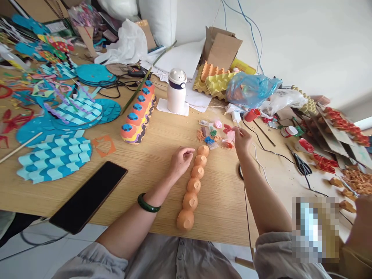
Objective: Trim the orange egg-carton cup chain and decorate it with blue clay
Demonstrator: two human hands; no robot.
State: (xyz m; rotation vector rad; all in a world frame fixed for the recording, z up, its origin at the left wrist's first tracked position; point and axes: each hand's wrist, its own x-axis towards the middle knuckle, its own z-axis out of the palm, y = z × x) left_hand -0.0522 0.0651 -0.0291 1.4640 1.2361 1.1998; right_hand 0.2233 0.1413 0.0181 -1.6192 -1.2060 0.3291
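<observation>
on the worktop (162, 193), seen from the head camera, a strip of six orange bumps (197, 172) runs from near the front edge up between the two hands. the left hand (181, 161) is just beside the strip's far end, its fingers curled and the thumb close to them; whether they meet or pinch anything cannot be told. the right hand (243, 140) is to the right of the far end, fingertips drawn together beside a red scrap (227, 128); whether they grip it is unclear. between and beyond the hands lie small colored bits, among them a blue lump (208, 140), a green lump (213, 133) and a pink lump (217, 124).

farther left stands a painted strip (135, 116), orange, yellow and dark, with blue patches along its top. a white container (176, 93) with a domed lid is beyond it, to the right. a dark phone (89, 197) lies left of the left forearm, near a blue scalloped shape (55, 157). black-handled scissors (302, 164) lie at the right, and part of another person (359, 232) shows at the lower right.
</observation>
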